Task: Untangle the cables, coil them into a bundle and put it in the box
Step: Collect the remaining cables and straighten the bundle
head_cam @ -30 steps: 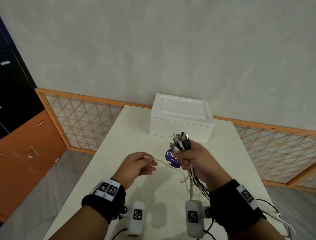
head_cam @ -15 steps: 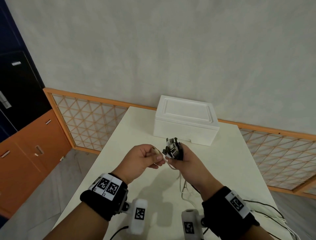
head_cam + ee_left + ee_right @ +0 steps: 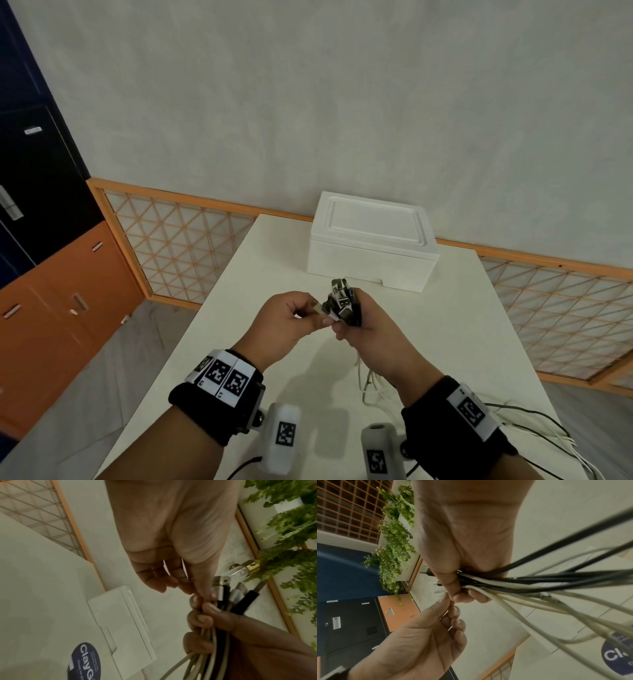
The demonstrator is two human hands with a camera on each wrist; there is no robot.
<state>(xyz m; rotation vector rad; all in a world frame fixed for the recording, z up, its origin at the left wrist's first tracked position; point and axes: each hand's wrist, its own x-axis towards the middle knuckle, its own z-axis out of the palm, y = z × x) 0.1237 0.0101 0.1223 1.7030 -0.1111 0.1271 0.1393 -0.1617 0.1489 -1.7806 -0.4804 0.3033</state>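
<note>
Our left hand pinches one cable end between thumb and fingers, bringing it against the cluster of plugs. Our right hand is curled tight round the cables, held above the middle of the table; their loose lengths trail toward its near right corner. We should seat this plug level with the others and close the right thumb over it before letting go, or it may slip free. The box sits lidded at the table's far edge, so it will need opening.
</note>
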